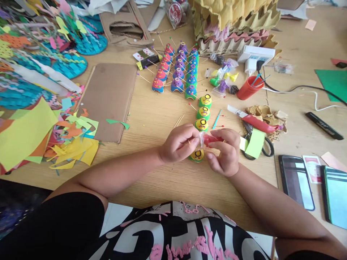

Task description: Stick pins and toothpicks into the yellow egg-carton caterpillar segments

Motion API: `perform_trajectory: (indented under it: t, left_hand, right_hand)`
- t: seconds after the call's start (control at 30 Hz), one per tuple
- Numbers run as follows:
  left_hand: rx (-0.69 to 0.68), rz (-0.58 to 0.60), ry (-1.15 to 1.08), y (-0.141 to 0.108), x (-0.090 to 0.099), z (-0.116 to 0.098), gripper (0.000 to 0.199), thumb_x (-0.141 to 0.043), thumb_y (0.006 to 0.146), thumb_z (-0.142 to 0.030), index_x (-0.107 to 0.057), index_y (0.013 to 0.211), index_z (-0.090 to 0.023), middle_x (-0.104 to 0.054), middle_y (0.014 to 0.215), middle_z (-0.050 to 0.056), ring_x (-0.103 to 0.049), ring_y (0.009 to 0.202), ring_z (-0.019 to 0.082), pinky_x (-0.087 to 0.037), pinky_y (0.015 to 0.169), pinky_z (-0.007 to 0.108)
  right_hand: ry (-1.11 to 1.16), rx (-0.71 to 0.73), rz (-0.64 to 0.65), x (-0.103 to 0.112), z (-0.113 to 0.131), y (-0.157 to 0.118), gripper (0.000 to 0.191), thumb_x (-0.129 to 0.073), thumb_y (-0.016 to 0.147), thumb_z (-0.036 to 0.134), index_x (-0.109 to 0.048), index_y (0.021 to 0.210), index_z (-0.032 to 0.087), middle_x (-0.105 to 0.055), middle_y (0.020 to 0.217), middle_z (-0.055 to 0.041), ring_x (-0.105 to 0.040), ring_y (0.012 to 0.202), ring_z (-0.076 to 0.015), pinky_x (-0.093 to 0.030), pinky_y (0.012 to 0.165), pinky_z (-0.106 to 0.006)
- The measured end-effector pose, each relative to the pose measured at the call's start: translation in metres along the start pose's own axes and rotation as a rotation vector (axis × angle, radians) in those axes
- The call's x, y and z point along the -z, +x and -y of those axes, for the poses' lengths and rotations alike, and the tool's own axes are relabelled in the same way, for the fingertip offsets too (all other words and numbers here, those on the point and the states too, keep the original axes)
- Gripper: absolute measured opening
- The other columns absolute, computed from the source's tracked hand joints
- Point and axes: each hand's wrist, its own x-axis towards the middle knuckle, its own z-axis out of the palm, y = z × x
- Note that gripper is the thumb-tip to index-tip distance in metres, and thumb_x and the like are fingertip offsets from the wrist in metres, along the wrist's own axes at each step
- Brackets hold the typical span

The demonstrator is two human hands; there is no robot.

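My left hand (180, 142) is closed, its thumb and finger pinching the clear end of a small plastic bag (210, 139) with something red in it, likely clay. A thin pale stick tip shows at those fingers. My right hand (225, 151) grips the red part of the same bag from the other side. Just beneath the hands is a row of yellow-and-green egg-carton cups with drawn faces (202, 113); the nearest yellow cup (197, 155) is partly covered by my fingers. Beyond them stand rows of red (162, 74), purple (178, 73) and blue-green cups (191, 80) stuck with pins.
Left lie cardboard (108, 97) and paper scraps (73, 144). Right are a red cup (248, 88), a red-handled cutter (257, 122), scissors (268, 147), a marker (324, 125) and phones (295, 180). Egg trays (233, 21) stand behind, near a power adapter (256, 54) with cables.
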Motion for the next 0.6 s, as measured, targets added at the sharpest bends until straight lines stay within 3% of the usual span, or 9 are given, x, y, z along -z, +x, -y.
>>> perform_trajectory:
  t: [0.13,0.33,0.4,0.47,0.6]
  left_hand:
    - [0.088,-0.011,-0.114,0.0005,0.0008,-0.001,0.022,-0.051,0.1,-0.023,-0.055,0.079,-0.02,-0.057,0.068,-0.001,-0.051,0.06,0.01,-0.042,0.057,0.025]
    - [0.195,-0.149,-0.083,-0.0008,-0.0055,0.0055,0.02,-0.064,0.098,-0.029,-0.058,0.082,-0.02,-0.048,0.062,-0.006,-0.04,0.051,0.006,-0.03,0.047,0.021]
    - [0.176,-0.214,-0.036,-0.0004,-0.0058,0.0071,0.018,-0.072,0.094,-0.032,-0.059,0.088,-0.021,-0.041,0.059,-0.009,-0.035,0.049,0.006,-0.027,0.046,0.022]
    - [0.125,-0.238,0.048,0.0002,-0.0037,0.0073,0.017,-0.075,0.093,-0.034,-0.062,0.092,-0.022,-0.044,0.061,-0.008,-0.036,0.051,0.007,-0.031,0.049,0.023]
    - [-0.009,-0.131,0.148,0.0019,0.0026,0.0056,0.017,-0.068,0.097,-0.038,-0.069,0.099,-0.021,-0.059,0.068,-0.003,-0.048,0.059,0.01,-0.043,0.062,0.029]
  right_hand:
    - [-0.064,-0.023,0.048,-0.0019,0.001,0.0014,0.048,-0.069,0.094,0.029,-0.052,0.139,0.027,-0.071,0.117,-0.0098,-0.066,0.104,-0.027,-0.054,0.087,-0.047]
    - [-0.019,-0.039,-0.031,-0.0024,-0.0005,0.0026,0.037,-0.069,0.092,0.019,-0.056,0.125,0.031,-0.072,0.106,-0.0047,-0.066,0.1,-0.0247,-0.054,0.084,-0.045]
    - [0.015,-0.071,-0.045,-0.0034,-0.0024,0.0019,0.039,-0.068,0.091,0.017,-0.054,0.124,0.032,-0.071,0.105,-0.0042,-0.066,0.1,-0.0253,-0.056,0.084,-0.047]
    - [0.025,-0.106,-0.049,-0.0046,-0.0036,0.001,0.041,-0.068,0.09,0.017,-0.052,0.125,0.033,-0.07,0.105,-0.0041,-0.068,0.097,-0.025,-0.057,0.082,-0.047]
    - [0.007,-0.145,-0.056,-0.0049,-0.003,-0.0002,0.043,-0.072,0.089,0.017,-0.054,0.126,0.029,-0.072,0.106,-0.0061,-0.07,0.096,-0.0245,-0.059,0.082,-0.046]
